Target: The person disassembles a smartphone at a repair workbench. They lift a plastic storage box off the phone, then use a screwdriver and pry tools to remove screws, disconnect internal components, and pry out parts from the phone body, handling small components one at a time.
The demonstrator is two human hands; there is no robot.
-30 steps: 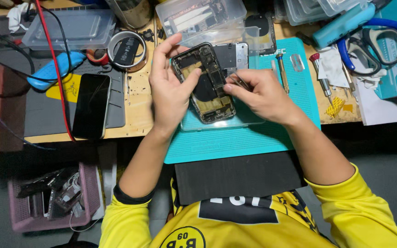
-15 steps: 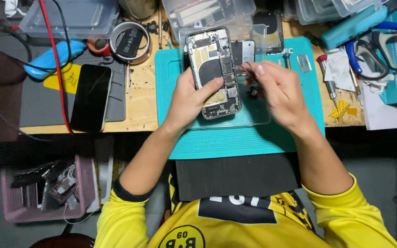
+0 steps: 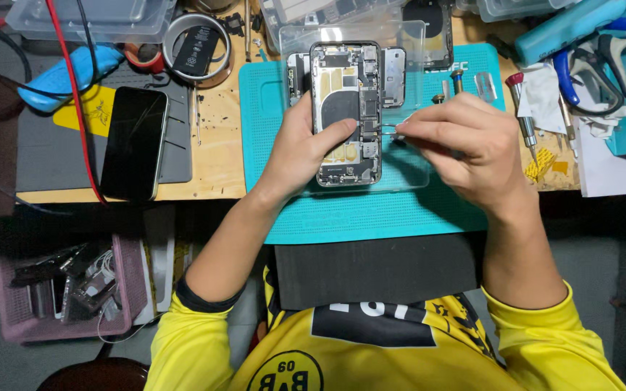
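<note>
An opened phone body (image 3: 346, 108) with bare circuit boards lies upright on a clear plastic sheet over the teal work mat (image 3: 371, 213). My left hand (image 3: 300, 153) grips its lower left side, thumb pressed on the inner parts. My right hand (image 3: 464, 145) pinches thin metal tweezers (image 3: 389, 129), whose tips touch the phone's right edge about halfway down. A detached dark phone part (image 3: 394, 76) rests just right of the phone's top.
A black phone (image 3: 134, 143) lies screen up on a grey pad at left. A tape ring (image 3: 197, 49), blue tool (image 3: 67, 76), red cable (image 3: 74, 101), screwdrivers (image 3: 522, 116), scissors (image 3: 621, 69) and clear boxes crowd the bench. A pink basket (image 3: 67, 297) of parts sits below.
The phone has been turned from tilted to upright on the mat. My right hand shifted right, and the tweezers now reach the phone's right edge.
</note>
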